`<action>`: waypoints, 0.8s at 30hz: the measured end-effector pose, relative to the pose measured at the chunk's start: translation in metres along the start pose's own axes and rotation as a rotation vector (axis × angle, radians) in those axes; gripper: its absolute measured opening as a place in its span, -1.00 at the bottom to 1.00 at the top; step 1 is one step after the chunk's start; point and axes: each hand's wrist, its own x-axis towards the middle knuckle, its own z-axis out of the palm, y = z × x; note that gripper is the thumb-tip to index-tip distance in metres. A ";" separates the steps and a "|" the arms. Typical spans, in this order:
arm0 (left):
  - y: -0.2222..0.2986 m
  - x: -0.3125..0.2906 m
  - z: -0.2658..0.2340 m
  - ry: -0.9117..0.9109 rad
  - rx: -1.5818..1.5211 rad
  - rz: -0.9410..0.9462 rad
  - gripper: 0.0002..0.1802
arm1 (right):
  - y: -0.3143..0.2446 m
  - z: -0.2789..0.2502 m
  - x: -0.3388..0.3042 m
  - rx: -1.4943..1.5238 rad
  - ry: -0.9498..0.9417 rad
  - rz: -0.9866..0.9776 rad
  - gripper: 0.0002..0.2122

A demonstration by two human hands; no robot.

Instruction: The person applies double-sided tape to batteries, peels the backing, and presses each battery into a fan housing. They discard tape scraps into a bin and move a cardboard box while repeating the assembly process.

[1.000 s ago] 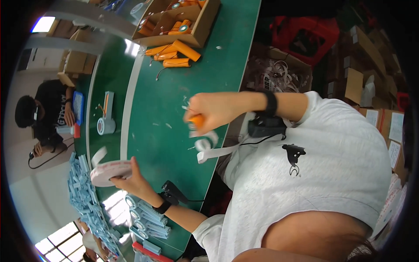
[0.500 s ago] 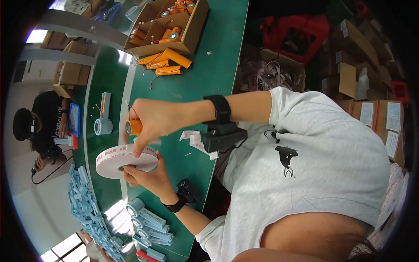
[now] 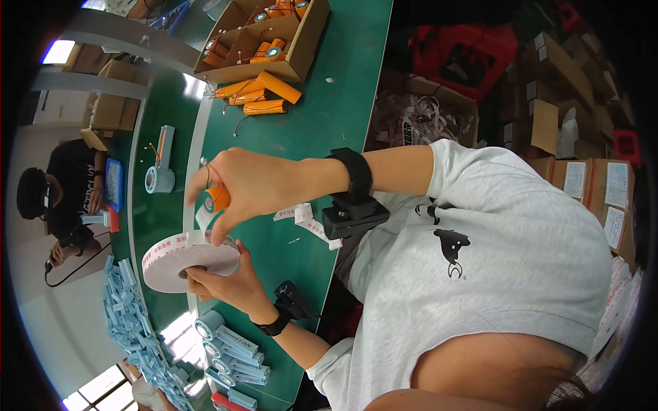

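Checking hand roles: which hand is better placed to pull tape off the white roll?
Probably the right hand: holding an orange cylinder, its fingers touch the white roll at its rim; the left hand supports it underneath.

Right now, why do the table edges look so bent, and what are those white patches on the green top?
Head view: the fisheye lens bows the green table toward the dark rim; the white patches are glare from overhead lights and a window; the tape roll stays sharp.

Bright, even indoor light; white glare streaks the glossy green desk (image 3: 308, 137) beyond the grip. Fisheye bending and black vignette at edges; centre sharp.
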 end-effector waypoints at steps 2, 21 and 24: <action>0.000 -0.001 -0.001 0.018 0.014 0.016 -0.07 | 0.005 0.004 0.003 -0.136 -0.093 0.130 -0.73; -0.003 -0.001 -0.016 -0.067 -0.201 -0.206 -0.13 | 0.014 0.042 0.031 0.051 -0.286 0.037 -0.76; 0.009 -0.002 0.009 -0.074 -0.228 -0.137 -0.23 | 0.036 0.055 0.022 0.093 -0.135 0.025 -0.75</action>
